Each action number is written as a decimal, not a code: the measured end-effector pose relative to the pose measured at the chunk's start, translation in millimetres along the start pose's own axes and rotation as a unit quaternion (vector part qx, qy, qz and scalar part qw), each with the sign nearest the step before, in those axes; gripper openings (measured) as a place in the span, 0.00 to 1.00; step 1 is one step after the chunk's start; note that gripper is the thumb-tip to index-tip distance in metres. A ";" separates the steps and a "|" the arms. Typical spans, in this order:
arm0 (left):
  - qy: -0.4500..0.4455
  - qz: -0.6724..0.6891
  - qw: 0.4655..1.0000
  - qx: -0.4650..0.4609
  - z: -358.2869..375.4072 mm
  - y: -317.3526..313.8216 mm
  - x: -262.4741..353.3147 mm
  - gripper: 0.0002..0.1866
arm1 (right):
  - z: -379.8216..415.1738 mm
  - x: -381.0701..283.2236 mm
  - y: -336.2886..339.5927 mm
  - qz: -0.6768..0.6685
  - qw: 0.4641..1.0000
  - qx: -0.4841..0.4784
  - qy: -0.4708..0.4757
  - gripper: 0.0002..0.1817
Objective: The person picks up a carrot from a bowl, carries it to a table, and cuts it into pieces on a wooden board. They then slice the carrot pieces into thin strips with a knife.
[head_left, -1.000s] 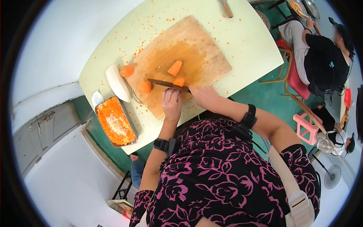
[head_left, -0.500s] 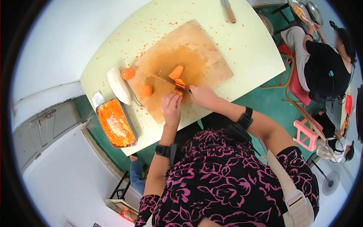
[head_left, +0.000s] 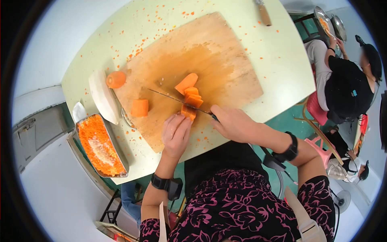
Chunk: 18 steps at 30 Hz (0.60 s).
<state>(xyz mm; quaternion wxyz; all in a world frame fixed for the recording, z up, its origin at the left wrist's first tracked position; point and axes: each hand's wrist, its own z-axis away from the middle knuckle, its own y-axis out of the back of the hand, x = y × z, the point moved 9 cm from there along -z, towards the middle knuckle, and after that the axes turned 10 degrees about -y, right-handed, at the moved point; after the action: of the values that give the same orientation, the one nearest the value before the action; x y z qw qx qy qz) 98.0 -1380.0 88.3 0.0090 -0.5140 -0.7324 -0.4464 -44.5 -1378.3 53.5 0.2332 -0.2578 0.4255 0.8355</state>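
My right hand (head_left: 233, 123) is closed around the handle of a knife (head_left: 169, 97), its blade reaching left across the cutting board (head_left: 238, 64). The blade stands at a piece of carrot (head_left: 188, 113), and my left hand (head_left: 176, 133) pinches the near end of that piece. Just beyond the blade, several carrot slices (head_left: 193, 97) lean on one another. A larger carrot chunk (head_left: 186, 83) lies behind them. Another carrot chunk (head_left: 140, 108) rests on the board to the left of my hands.
Left of the board lie a carrot end (head_left: 116, 80), a peeled white radish (head_left: 102, 97) and a metal tray (head_left: 127, 161) of chopped carrot. A second knife (head_left: 264, 15) is at the far edge. Another person (head_left: 348, 82) sits at the right.
The view has shifted closer to the table. The carrot slices beyond the blade now lie more spread out. Both hands keep their hold.
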 end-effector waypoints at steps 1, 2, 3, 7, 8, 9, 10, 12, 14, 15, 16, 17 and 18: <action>-0.016 -0.007 1.000 0.005 2.3 1.7 0.5 0.14 | 3.3 -5.5 0.9 0.000 1.000 -0.005 0.016 0.11; -0.033 -0.016 0.999 0.015 3.7 0.7 0.2 0.14 | 1.3 -9.0 3.9 0.004 0.999 -0.009 0.035 0.10; -0.036 -0.023 0.999 0.019 7.0 0.9 -0.1 0.14 | 0.6 -12.1 5.8 0.013 0.999 -0.002 0.051 0.09; -0.060 -0.042 0.996 0.043 12.0 -1.4 1.9 0.14 | 4.7 -15.0 5.4 0.048 0.996 0.007 0.077 0.11; -0.069 -0.049 0.995 0.051 12.0 -1.1 3.7 0.14 | 6.2 -14.4 2.7 0.056 0.995 0.003 0.078 0.12; -0.073 -0.055 0.994 0.054 10.8 -1.2 5.2 0.14 | 5.8 -13.8 0.8 0.076 0.995 0.004 0.068 0.12; -0.077 -0.062 0.993 0.056 9.0 -0.4 7.2 0.13 | 5.9 -15.1 -2.2 0.094 0.994 0.007 0.059 0.11; -0.078 -0.070 0.992 0.065 9.7 1.1 7.1 0.12 | 9.4 -16.1 -6.7 0.116 0.991 0.032 0.066 0.11; -0.066 -0.069 0.992 0.085 11.9 3.4 6.0 0.10 | 15.8 -19.3 -6.0 0.131 0.984 0.070 0.100 0.12; -0.064 -0.066 0.992 0.089 11.6 3.2 4.3 0.10 | 19.4 -21.2 -3.4 0.131 0.979 0.101 0.123 0.10; -0.061 -0.062 0.992 0.092 11.6 3.8 1.8 0.10 | 22.8 -22.4 -1.9 0.130 0.972 0.130 0.145 0.10; -0.054 -0.056 0.993 0.089 13.9 3.8 1.0 0.09 | 27.6 -23.0 -3.2 0.125 0.966 0.154 0.165 0.10; -0.052 -0.036 0.993 0.099 17.1 3.9 0.0 0.09 | 30.6 -22.6 -5.4 0.134 0.962 0.172 0.168 0.10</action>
<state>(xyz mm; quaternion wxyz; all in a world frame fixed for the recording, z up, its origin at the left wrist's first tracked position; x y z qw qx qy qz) 108.6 -1368.4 80.5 0.0056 -0.5061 -0.7907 -0.3445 -31.1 -1353.8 80.0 0.0854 -0.2911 0.6261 0.7183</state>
